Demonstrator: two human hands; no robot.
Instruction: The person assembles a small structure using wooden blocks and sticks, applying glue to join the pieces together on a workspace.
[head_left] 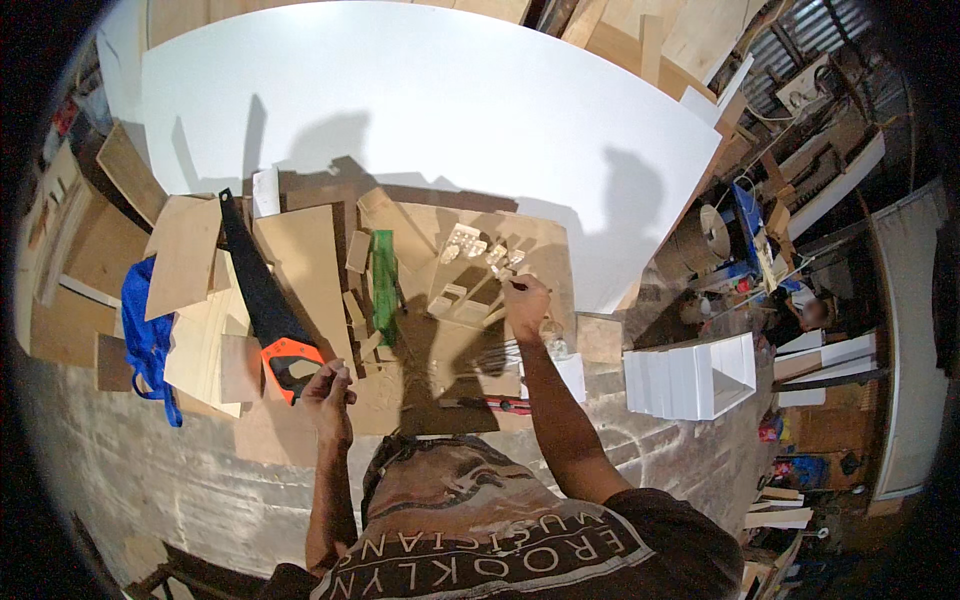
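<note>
My left hand (pixel 328 394) is closed at the rear grip of a handsaw (pixel 262 280), which has a long black blade and an orange and black handle. The blade slants up and away to the left, across the wood offcuts. My right hand (pixel 527 305) reaches further forward over a brown board (pixel 540 240). Its fingers are curled together, and whatever they pinch is too small to make out. Just beyond its fingertips lie several small shiny pieces (pixel 465 243), perhaps in clear bags. Between my hands lies a narrow green object (pixel 383 285) among small wood blocks (pixel 358 250).
A large white panel (pixel 430 110) spans the far side, with shadows on it. Plywood pieces (pixel 183 250) and a blue bag (pixel 148 320) are at left. On the right stands a white box (pixel 690 375). A red-handled tool (pixel 505 405) lies near me. Another person (pixel 800 305) is far right.
</note>
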